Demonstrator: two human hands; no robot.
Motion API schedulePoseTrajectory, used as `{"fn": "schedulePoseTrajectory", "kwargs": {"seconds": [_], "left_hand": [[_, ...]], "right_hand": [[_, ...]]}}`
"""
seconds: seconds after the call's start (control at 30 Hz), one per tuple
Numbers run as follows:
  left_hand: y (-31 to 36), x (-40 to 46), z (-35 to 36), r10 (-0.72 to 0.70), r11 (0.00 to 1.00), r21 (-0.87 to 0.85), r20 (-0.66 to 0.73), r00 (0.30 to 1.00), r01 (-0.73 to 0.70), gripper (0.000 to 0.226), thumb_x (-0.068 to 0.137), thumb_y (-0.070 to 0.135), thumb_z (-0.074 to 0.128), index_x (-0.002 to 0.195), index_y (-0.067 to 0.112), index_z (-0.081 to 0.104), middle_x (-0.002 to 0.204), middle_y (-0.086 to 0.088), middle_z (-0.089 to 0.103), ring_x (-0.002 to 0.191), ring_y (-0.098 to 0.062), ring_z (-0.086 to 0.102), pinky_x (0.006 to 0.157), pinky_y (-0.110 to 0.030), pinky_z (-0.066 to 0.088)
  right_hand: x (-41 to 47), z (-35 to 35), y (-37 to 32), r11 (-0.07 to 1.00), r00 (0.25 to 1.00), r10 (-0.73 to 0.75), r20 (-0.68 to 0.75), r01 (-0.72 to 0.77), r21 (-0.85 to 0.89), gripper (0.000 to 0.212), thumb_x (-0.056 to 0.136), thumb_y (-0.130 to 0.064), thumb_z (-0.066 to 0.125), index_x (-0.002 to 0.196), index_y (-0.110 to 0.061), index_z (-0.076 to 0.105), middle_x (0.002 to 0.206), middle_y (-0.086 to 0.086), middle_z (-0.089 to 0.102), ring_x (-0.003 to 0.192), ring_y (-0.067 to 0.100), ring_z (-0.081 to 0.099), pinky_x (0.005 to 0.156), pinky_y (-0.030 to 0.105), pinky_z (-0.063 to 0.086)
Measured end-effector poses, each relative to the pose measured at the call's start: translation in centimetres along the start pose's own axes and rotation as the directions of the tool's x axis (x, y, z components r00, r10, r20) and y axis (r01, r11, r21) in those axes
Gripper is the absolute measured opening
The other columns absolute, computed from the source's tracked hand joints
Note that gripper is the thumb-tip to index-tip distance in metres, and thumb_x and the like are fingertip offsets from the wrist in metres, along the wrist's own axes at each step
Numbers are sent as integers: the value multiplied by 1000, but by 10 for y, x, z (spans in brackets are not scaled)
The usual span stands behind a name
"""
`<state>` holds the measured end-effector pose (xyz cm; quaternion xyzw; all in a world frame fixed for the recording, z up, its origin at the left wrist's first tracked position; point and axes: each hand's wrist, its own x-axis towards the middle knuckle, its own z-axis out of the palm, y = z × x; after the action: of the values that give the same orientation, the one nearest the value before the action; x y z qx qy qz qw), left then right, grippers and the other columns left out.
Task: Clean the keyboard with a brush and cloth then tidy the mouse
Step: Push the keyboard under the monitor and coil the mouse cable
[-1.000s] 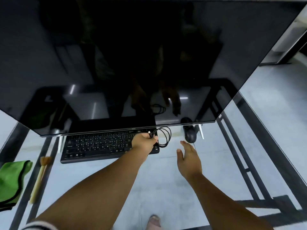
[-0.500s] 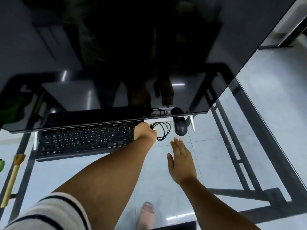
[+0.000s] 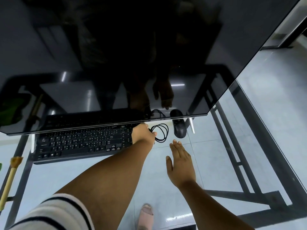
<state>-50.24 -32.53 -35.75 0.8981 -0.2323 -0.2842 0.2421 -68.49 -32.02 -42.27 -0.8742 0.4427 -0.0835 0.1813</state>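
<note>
Overhead, the dark monitor [image 3: 132,55] fills most of my view, tilted over a glass table [image 3: 216,163] through which I see the black frame and the pale floor. Under its lower edge lies the black keyboard [image 3: 83,141], flat on the glass, its far rows hidden by the screen.

My left hand [image 3: 142,134] reaches past the keyboard's right end and its grip is closed round the black mouse cable [image 3: 162,132], which is gathered into a few loose loops just beside my knuckles. My right hand [image 3: 180,161] hovers near me, fingers straight and together, holding nothing. The mouse [image 3: 179,131] sits just beyond the loops, partly under the monitor's edge, near one of its silver feet [image 3: 192,126].

At the far left edge the brush [image 3: 10,178], with its pale wooden handle, lies on the table; a sliver of green beside it may be the cloth, but too little shows to be sure.

I judge the cable light and limp with some spring in it: the coils will try to open if I loosen my pinch, so I should hold where the loops cross. The mouse looks light, hard and smooth, best cupped over its back and sides; pulling the cable alone would probably drag it across the slick glass.
</note>
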Motion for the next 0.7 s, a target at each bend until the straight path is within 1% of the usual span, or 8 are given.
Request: {"fn": "schedulePoseTrajectory", "kwargs": {"seconds": [0.07, 0.13, 0.23, 0.33, 0.43, 0.53, 0.63, 0.7], "left_hand": [[-2, 0, 1, 9, 1000, -4, 2, 1000, -9, 45, 85, 28, 72, 125, 14, 58, 102, -8, 71, 82, -18, 64, 79, -27, 51], [-4, 0, 0, 15, 999, -39, 4, 1000, -15, 43, 82, 26, 73, 122, 17, 60, 101, -8, 71, 91, -22, 67, 83, -32, 55], [-11, 2, 2, 28, 996, -89, 33, 999, -25, 38, 82, 21, 70, 118, 20, 61, 94, -5, 72, 88, -24, 70, 79, -36, 58], [-16, -5, -10, 84, 992, -102, 43, 996, -79, 32, 87, 18, 63, 119, 19, 59, 92, -1, 73, 90, -17, 67, 77, -26, 54], [-25, -10, -18, 141, 986, -100, 41, 989, -136, 30, 92, 21, 59, 122, 17, 59, 98, 0, 72, 94, -16, 65, 77, -19, 45], [-39, -17, -32, 198, 977, -84, 4, 980, -197, 30, 92, 25, 58, 121, 17, 62, 106, -1, 71, 101, -16, 64, 80, -16, 41], [-67, -24, -56, 235, 969, -69, -19, 972, -236, 32, 92, 24, 58, 123, 17, 62, 118, -2, 66, 104, -17, 64, 89, -22, 48], [-93, -27, -76, 241, 967, -72, -40, 970, -244, 32, 92, 24, 58, 124, 18, 62, 120, -2, 65, 101, -17, 64, 91, -26, 50]], "right_hand": [[0, 0, 0, 1000, 1000, 1, -1, -1, 1, 56, 96, -40, 29, 144, -14, 43, 155, 0, 34, 145, 18, 26, 114, 30, 20], [0, -1, -1, 1000, 1000, 2, -4, -2, 10, 58, 95, -40, 29, 143, -13, 44, 155, 1, 35, 145, 18, 27, 114, 31, 22], [1, -1, -1, 1000, 1000, 13, -10, -13, 26, 59, 93, -40, 28, 142, -12, 45, 154, 1, 36, 144, 19, 28, 113, 33, 25], [2, -1, -5, 998, 999, 39, -6, -39, 50, 52, 95, -33, 39, 142, -12, 44, 155, 1, 34, 145, 19, 26, 115, 35, 26], [4, -2, -11, 996, 997, 75, 5, -75, 49, 50, 94, -21, 50, 143, -11, 43, 156, 2, 33, 146, 20, 25, 115, 33, 21], [4, -4, -21, 994, 995, 101, 11, -101, 35, 51, 94, -21, 50, 144, -11, 41, 156, 3, 32, 146, 21, 24, 116, 36, 22], [2, -4, -44, 995, 997, 72, 12, -73, 70, 52, 95, -22, 49, 145, -13, 38, 155, 2, 33, 145, 19, 24, 115, 36, 25], [2, 0, -66, 994, 999, 33, 8, -34, 102, 52, 95, -23, 50, 145, -14, 39, 153, 1, 37, 143, 18, 29, 114, 35, 28]]}}
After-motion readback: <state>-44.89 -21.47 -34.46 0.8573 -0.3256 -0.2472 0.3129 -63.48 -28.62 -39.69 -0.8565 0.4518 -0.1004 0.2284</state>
